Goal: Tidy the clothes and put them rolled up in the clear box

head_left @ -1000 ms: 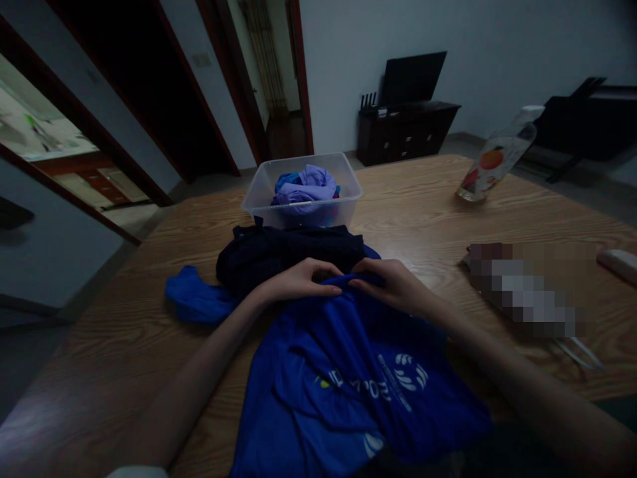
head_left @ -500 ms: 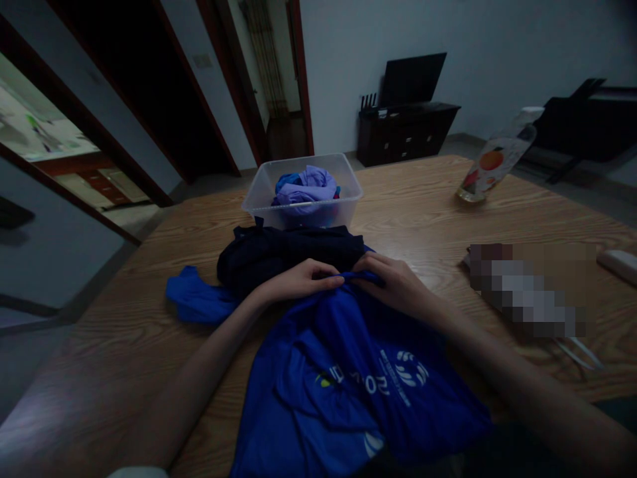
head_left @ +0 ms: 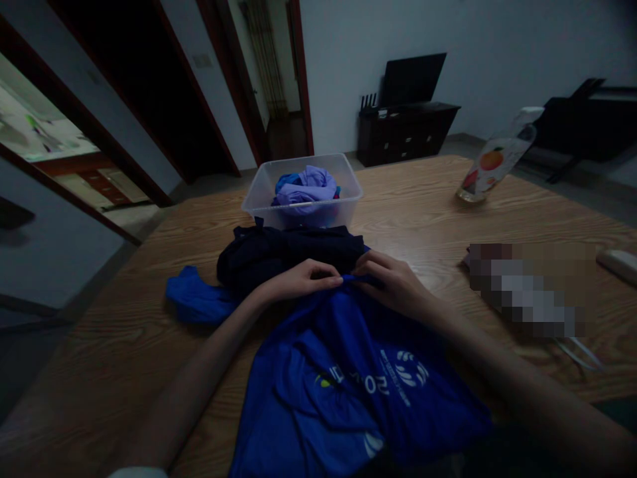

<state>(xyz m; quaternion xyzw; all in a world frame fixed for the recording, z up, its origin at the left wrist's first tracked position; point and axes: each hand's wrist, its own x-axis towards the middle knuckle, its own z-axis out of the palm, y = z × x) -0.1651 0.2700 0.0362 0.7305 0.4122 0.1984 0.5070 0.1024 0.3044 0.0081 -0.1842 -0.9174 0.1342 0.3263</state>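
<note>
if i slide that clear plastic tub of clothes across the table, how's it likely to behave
The clear tub probably slides easily: it sits flat on the smooth wooden table. It looks light, since only soft purple clothes show inside. Tipping seems unlikely because it is low and wide, though the dark garment lying against its near side might drag along.

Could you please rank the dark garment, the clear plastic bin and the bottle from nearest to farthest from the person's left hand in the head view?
From the left hand:
1. Dark garment, just beyond the fingers, mid-table.
2. Clear plastic bin, farther back behind the garment, holding purple cloth.
3. Bottle, far off at the right rear of the table.
</note>
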